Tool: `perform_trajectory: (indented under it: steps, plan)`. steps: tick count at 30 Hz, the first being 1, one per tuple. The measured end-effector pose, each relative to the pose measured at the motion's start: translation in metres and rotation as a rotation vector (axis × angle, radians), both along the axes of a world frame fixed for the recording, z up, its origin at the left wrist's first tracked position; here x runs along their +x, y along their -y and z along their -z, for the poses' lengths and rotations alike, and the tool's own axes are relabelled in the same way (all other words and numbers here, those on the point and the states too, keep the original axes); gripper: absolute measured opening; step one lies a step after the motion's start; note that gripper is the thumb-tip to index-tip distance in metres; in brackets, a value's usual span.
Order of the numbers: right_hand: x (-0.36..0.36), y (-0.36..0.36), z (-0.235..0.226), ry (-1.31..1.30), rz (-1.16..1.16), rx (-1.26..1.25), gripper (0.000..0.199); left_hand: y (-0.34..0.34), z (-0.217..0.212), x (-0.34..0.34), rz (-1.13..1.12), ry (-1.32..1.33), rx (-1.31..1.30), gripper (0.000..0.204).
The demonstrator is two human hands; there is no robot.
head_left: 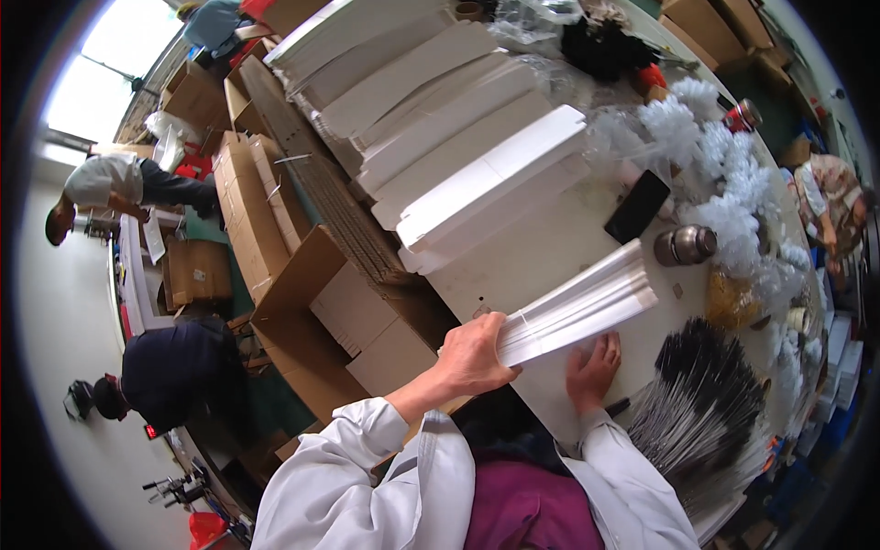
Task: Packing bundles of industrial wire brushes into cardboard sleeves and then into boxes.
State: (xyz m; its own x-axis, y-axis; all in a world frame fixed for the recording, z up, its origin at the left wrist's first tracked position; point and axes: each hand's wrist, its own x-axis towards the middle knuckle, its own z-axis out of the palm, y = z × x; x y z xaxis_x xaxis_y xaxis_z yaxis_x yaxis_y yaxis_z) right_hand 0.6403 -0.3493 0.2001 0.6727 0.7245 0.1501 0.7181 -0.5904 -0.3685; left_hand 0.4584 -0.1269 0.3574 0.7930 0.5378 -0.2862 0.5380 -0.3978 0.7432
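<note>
My left hand [472, 353] is wrapped round the near end of a bundle of long, narrow folded white cartons [582, 307], held at a slant over the table. Just below the bundle's lower edge, my right hand [594, 368] rests on the tabletop with its fingers apart and nothing seen in them. Beyond the bundle, rows of white flat cartons [495, 174] lie stacked along the table. An opened brown cardboard box [302, 316] stands left of my left hand, with white cartons [353, 312] inside it.
A black phone [637, 206] and a metal flask [686, 246] lie right of the stacks. Thin rods with black bristly ends [701, 394] sit at the right, near a dark pen-like stick [618, 406]. Clear plastic wrapping [724, 174] covers the far right. Several people work around.
</note>
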Motion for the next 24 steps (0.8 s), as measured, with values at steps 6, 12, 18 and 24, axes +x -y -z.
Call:
perform_trajectory:
  steps: [6,12,18,24]
  plan:
    - [0.001,-0.018,-0.011,-0.063,-0.012,0.163,0.061,0.028,0.017,0.006,-0.111,-0.096,0.252,0.051]
    - [0.005,-0.013,-0.014,-0.197,0.043,0.34,0.05,0.059,0.035,0.007,-0.15,-0.121,0.257,0.062]
    - [-0.037,0.045,-0.094,-0.376,0.079,0.615,0.012,0.083,0.04,0.011,-0.03,-0.268,0.289,0.082]
    - [-0.062,0.193,-0.131,-0.407,0.314,0.49,0.009,0.11,0.051,0.034,0.022,-0.238,0.374,0.079]
